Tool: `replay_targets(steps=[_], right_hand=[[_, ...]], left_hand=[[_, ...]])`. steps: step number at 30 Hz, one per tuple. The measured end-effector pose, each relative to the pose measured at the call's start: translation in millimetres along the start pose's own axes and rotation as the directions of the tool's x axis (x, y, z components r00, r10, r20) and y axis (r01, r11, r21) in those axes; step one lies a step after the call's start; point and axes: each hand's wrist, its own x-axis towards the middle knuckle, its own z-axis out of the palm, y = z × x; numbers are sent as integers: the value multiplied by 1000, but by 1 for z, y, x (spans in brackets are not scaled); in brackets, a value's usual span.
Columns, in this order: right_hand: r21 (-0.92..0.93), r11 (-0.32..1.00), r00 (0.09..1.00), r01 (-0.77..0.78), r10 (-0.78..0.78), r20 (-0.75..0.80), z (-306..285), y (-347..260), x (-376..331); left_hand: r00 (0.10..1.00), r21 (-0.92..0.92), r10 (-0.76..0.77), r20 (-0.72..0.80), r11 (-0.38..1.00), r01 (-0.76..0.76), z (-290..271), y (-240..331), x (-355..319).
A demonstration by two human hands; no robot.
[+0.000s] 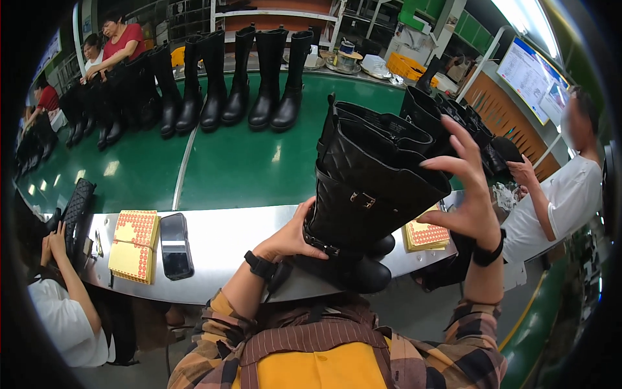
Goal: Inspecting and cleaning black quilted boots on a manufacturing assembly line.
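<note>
A pair of tall black quilted boots point(350, 188) leans together in front of me, with metal buckles on the straps and open tops facing up. My left hand point(295, 233) grips the boots low on the shaft, near the ankle strap. Beside the upper right of the shafts is my right hand point(463, 185), its fingers curved and spread apart. One of its fingertips is close to the boot's top rim; whether it touches cannot be told. The boots' dark feet point(366, 275) are low, near the edge of the metal ledge.
A green conveyor belt point(240, 159) carries rows of black boots point(259, 84). On the metal ledge point(220, 236) lie a phone point(176, 246), a banded stack of yellow sticker sheets point(134, 246) and another stack point(427, 235). People work at left and right; one holds a dark item point(506, 149).
</note>
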Motion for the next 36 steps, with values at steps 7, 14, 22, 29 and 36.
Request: replay_targets(steps=[7,14,22,29,36], right_hand=[[-14,992,852,129,-104,513,-9,-4,75],[-7,991,936,-131,126,328,23,4,112],[-158,860,866,-485,498,52,52,94,212],[-424,757,867,-498,436,-240,112,183,294],[-356,841,876,-406,469,110,236,274,302]], left_hand=[[1000,-34,-21,-9,999,20,-1,6,-2],[972,-179,-69,-225,983,28,-28,9,-1],[614,-530,-226,-756,762,-372,-45,0,-3],[569,-646,-411,-712,700,-303,-38,-11,1],[608,-749,-536,-586,644,-155,-32,-11,3]])
